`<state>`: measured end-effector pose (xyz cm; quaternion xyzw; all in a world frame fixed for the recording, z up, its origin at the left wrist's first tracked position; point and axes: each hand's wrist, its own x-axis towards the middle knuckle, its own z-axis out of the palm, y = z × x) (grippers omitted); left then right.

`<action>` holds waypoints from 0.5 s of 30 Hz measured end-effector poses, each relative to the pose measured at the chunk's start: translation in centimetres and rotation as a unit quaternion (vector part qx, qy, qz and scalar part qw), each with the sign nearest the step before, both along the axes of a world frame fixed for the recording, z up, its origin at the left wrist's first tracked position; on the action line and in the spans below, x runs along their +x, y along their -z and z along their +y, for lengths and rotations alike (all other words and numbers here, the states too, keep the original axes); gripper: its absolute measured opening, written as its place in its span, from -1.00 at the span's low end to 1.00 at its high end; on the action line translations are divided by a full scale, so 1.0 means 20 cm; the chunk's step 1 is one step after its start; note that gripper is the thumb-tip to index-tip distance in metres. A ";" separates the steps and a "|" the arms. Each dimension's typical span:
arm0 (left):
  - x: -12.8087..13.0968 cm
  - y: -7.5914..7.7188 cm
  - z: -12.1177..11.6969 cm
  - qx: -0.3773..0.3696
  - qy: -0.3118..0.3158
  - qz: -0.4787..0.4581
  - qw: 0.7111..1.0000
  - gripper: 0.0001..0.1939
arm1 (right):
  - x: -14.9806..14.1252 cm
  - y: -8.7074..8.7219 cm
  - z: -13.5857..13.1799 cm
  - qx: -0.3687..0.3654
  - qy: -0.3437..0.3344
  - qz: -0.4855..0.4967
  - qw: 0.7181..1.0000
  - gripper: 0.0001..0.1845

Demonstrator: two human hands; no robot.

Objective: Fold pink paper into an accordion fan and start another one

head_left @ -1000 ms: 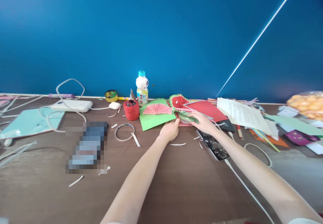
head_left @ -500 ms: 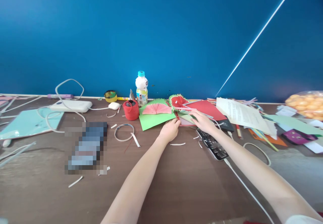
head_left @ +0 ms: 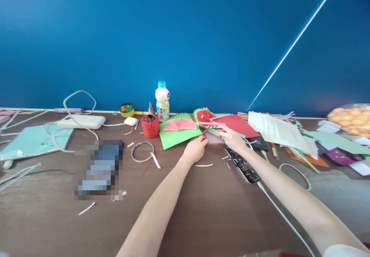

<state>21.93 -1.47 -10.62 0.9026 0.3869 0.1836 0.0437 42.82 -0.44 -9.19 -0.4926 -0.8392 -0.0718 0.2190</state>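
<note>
Both my arms reach far forward over the brown table (head_left: 208, 210). My left hand (head_left: 195, 149) is curled, its fingertips pinched on the edge of a folded green and pink paper piece (head_left: 213, 135). My right hand (head_left: 232, 138) lies over the same piece with its fingers pressed down on it. Behind them sit a green sheet (head_left: 176, 136) with a pink pleated fan (head_left: 179, 124) on it, a red and green pleated fan (head_left: 204, 116) and a red sheet (head_left: 237, 125).
A phone (head_left: 244, 165) with a white cable lies under my right forearm. A red thread spool (head_left: 150, 125), a small bottle (head_left: 162, 101), a tape ring (head_left: 142, 151), a white power bank (head_left: 81, 121), loose papers (head_left: 277, 132) and paper strips lie around. A blue wall stands behind.
My right hand has drawn slightly back and up along the folded paper; my left hand has stayed nearly still on its edge.
</note>
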 end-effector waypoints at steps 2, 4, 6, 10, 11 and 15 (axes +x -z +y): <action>0.00 0.00 0.00 0.000 0.002 -0.002 1.000 -0.71 | 0.00 0.00 0.00 0.000 -0.011 0.006 1.000 -0.63; 0.00 0.00 0.01 -0.002 0.006 -0.006 1.000 -0.70 | 0.00 0.00 0.00 -0.003 -0.018 0.014 1.000 -0.62; 0.01 0.01 0.01 -0.003 0.011 -0.011 1.000 -0.68 | 0.00 -0.01 -0.01 -0.013 -0.023 0.017 1.000 -0.67; 0.01 0.01 0.01 -0.006 0.011 -0.022 1.000 -0.65 | -0.01 -0.05 -0.03 -0.047 -0.053 0.009 0.997 -0.56; 0.01 0.01 0.01 -0.007 0.009 -0.024 1.000 -0.64 | -0.02 -0.06 -0.04 -0.052 -0.060 0.010 0.997 -0.52; 0.00 0.01 0.01 -0.007 0.006 -0.036 0.999 -0.57 | -0.02 -0.08 -0.04 -0.061 -0.078 0.022 0.995 -0.52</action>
